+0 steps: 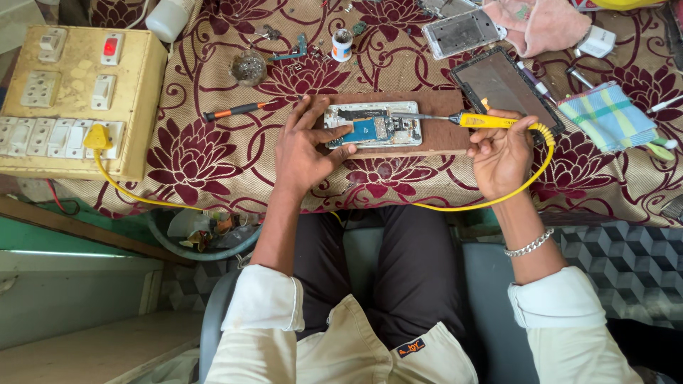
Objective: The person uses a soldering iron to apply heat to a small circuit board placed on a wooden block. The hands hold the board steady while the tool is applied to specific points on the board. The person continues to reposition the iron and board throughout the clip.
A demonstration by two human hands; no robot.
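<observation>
An opened phone with its circuit board bare lies on a brown wooden board in the middle of the table. My left hand lies flat on the phone's left end, fingers spread, pinning it down. My right hand grips a yellow-handled soldering iron; its metal tip reaches left onto the phone's right end. The iron's yellow cord loops under my wrist and runs left to a yellow plug.
A cream switchboard box stands at the left. A screwdriver, a dark tablet, another open phone, a pink cloth, a checked cloth and small tools lie on the maroon floral tablecloth. A bin sits below.
</observation>
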